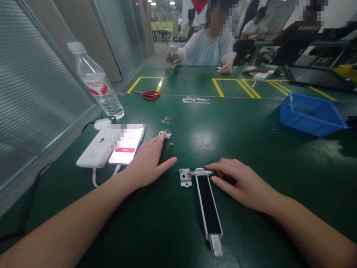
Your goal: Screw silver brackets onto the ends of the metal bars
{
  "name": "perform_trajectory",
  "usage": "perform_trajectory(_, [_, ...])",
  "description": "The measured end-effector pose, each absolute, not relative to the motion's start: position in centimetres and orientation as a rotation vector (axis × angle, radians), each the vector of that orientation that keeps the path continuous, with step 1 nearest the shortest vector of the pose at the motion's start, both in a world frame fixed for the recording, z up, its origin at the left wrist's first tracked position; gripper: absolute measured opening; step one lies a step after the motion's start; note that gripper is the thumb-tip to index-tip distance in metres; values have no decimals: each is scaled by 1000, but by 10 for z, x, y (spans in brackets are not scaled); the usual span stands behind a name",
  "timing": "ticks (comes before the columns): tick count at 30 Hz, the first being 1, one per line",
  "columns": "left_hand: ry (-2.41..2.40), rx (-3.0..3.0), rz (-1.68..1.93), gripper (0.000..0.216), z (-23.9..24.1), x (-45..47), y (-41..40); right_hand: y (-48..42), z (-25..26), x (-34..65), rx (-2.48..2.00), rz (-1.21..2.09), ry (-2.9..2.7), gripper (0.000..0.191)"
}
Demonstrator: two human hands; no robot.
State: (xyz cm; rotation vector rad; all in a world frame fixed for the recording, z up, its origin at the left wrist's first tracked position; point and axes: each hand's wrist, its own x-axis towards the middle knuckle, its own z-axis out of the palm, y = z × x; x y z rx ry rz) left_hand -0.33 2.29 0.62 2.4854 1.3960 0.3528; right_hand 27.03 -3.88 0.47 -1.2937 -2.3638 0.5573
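Note:
My left hand (149, 160) stretches forward with its fingers extended and thumb apart. Its fingertips touch a small metal bracket plate (168, 135) and partly cover it. A small nut (171, 144) lies just right of those fingers. My right hand (241, 180) has thumb and index finger on either side of the right end of a metal pin (201, 172). That pin lies across the top of a long bar (208, 204) with a black face and silver edges. At the pin's left end is a holed metal bracket (185, 177). The other right fingers are curled, partly hidden.
Several small nuts or washers (166, 121) lie beyond my left hand. A phone (126, 145), a white power bank (96, 149) and a tilted-looking water bottle (97, 83) stand left. Red-handled scissors (151, 95) and a blue bin (309, 117) lie farther off. A person (210, 48) sits opposite.

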Motion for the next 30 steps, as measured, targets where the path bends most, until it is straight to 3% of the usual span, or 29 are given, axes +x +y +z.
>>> perform_trajectory(19, [1616, 2594, 408, 45, 14, -6, 29, -38, 6, 270, -1280, 566, -2392, 24])
perform_trajectory(25, [1538, 2684, 292, 36, 15, -11, 31, -39, 6, 271, -1292, 565, -2383, 24])
perform_trajectory(30, [1499, 2646, 403, 23, 23, -13, 32, -39, 7, 272, -1293, 545, -2377, 24])
